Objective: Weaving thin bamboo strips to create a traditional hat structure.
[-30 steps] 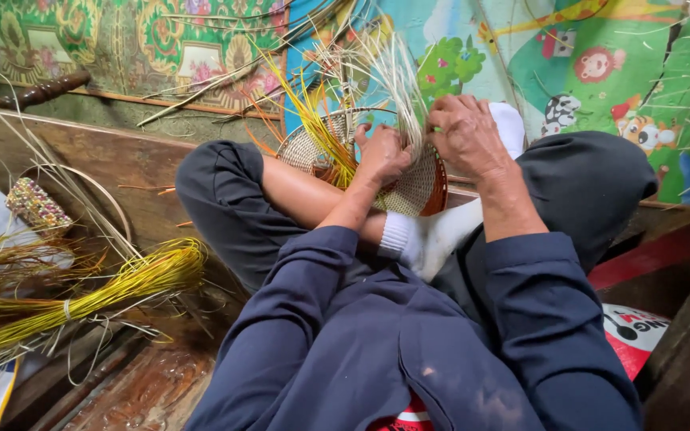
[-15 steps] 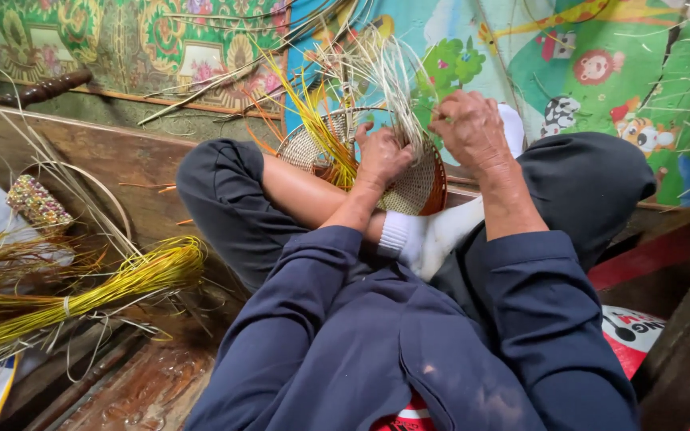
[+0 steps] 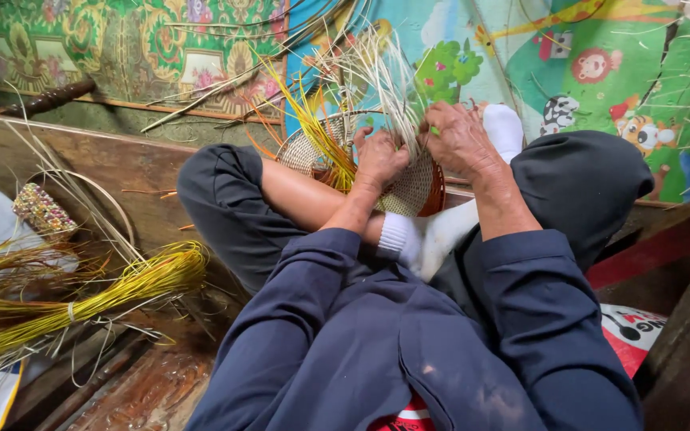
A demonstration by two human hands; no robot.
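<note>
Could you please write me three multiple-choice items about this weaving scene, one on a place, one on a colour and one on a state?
1. Where does the bundle of yellow strips lie?
A. to the person's left
B. on the person's knees
C. behind the basket

2. What colour is the sock?
A. black
B. white
C. red

3. What is the state of the woven basket?
A. finished, with a lid
B. crushed flat
C. unfinished, loose strips sticking up

Answers:
1 A, it rests on the wooden boards at the left.
2 B, it shows white against the dark trousers.
3 C, strips fan above the left hand and right hand, both gripping them.
</note>
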